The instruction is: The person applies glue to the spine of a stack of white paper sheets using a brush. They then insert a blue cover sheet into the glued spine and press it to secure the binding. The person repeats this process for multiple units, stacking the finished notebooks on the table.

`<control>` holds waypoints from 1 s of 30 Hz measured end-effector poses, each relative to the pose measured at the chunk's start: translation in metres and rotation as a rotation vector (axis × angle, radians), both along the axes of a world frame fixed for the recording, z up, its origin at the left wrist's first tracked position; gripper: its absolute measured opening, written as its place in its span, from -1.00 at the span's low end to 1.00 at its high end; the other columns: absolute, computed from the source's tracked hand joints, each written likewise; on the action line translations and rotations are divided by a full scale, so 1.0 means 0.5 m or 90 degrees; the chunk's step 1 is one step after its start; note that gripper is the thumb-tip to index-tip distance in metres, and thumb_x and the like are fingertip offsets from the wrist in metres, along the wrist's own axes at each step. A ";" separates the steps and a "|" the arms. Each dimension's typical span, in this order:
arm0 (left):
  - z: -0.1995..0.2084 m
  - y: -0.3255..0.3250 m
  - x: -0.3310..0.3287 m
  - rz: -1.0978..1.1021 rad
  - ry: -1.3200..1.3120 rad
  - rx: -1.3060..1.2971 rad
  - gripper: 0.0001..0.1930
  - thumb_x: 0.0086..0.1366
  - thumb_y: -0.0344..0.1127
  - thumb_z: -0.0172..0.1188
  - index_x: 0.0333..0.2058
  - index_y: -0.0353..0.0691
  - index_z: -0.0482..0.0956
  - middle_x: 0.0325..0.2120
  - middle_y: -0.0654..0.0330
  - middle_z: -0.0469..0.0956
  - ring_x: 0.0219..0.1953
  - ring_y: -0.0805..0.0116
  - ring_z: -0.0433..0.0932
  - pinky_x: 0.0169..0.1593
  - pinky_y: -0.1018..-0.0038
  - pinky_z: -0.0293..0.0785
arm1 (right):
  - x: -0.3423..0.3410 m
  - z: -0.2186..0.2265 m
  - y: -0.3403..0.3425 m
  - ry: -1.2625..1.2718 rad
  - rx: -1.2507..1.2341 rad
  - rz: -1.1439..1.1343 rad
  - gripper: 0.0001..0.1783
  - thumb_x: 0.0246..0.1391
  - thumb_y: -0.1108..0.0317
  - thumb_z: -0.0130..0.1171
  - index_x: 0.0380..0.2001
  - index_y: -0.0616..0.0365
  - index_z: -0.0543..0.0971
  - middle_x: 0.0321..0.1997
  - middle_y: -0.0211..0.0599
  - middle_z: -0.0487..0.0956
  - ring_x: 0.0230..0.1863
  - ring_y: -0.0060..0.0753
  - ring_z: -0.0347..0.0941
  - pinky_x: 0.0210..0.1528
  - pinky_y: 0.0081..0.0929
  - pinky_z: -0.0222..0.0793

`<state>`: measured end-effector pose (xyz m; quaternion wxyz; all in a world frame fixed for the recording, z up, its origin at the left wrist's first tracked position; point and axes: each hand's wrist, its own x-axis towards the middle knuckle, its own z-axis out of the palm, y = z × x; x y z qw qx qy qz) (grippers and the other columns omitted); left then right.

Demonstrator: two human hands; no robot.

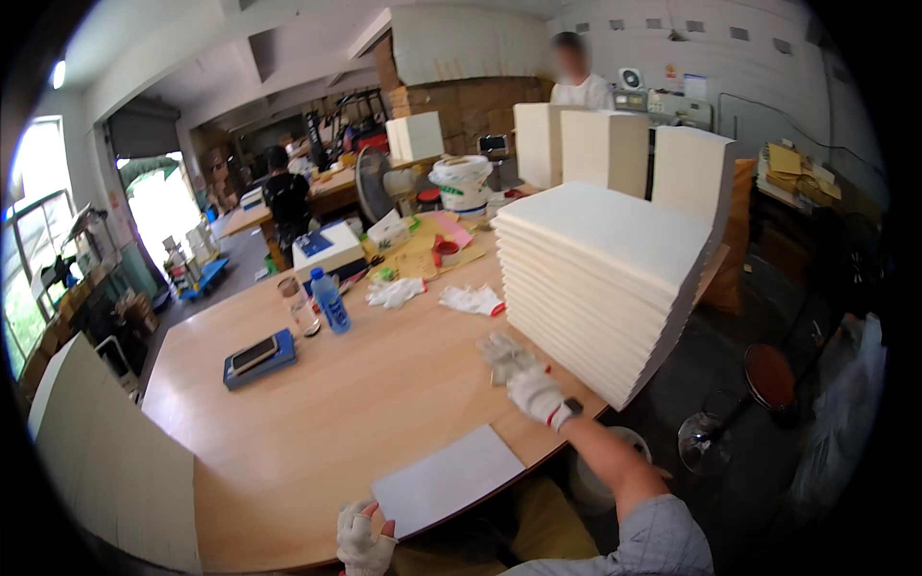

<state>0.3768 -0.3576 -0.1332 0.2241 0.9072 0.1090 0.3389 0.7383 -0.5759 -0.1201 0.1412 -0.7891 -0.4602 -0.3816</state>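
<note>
Currently:
1. White sheet (448,478): lies flat on wooden table (317,422) at near edge; long axis runs from near-left to far-right.
2. Left hand (365,540), gloved: fingers pressed together, pinching sheet's near-left corner.
3. Right hand (536,392), gloved: fingers spread flat on table, just beside the base of a tall leaning stack of cream sheets (600,283).
4. Loose glove (503,353) under/beside rt fingertips.
5. Further gloves (396,291), (473,300) mid-table.
6. Blue bottle (329,300), glass (292,300), phone on blue case (257,357) to left.
7. White bucket (462,182) far side; contents can't tell.
</note>
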 end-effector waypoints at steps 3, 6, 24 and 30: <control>0.088 -0.033 0.066 -0.136 0.029 -0.158 -0.53 0.05 -0.42 0.25 0.01 -0.08 0.52 -0.04 -0.04 0.49 0.03 0.03 0.46 0.15 0.18 0.36 | -0.068 -0.043 -0.056 0.021 -0.010 -0.077 -0.73 0.09 0.27 0.04 -0.18 0.10 0.56 -0.05 -0.15 0.55 0.09 -0.09 0.40 0.19 -0.17 0.21; 0.195 -0.084 0.194 -0.341 0.130 -0.285 -0.69 0.10 -0.41 0.29 -0.15 -0.32 0.55 -0.24 0.01 0.57 -0.13 0.13 0.54 -0.03 0.32 0.44 | -0.135 -0.035 -0.113 0.352 -0.189 -0.129 -0.76 0.09 0.22 0.05 -0.25 0.08 0.57 -0.14 -0.23 0.58 -0.03 -0.07 0.46 0.09 -0.16 0.27; 0.564 -0.441 0.749 -0.400 -0.052 0.715 -0.60 0.20 0.08 0.15 -0.26 -0.15 0.59 -0.16 0.15 0.55 -0.02 0.10 0.47 -0.05 0.22 0.44 | -0.061 -0.140 -0.204 0.294 0.037 -0.014 -0.81 0.09 0.22 0.08 -0.49 0.06 0.53 -0.42 -0.23 0.56 -0.31 -0.08 0.49 -0.22 -0.15 0.34; 0.548 -0.495 0.720 -0.347 0.150 0.197 -0.62 0.34 0.01 -0.02 -0.26 -0.21 0.56 -0.31 0.08 0.60 -0.31 0.12 0.60 -0.26 0.21 0.51 | -0.053 -0.160 -0.205 0.252 0.057 0.011 -0.80 0.08 0.22 0.08 -0.55 0.04 0.50 -0.50 -0.24 0.53 -0.37 -0.09 0.47 -0.25 -0.16 0.34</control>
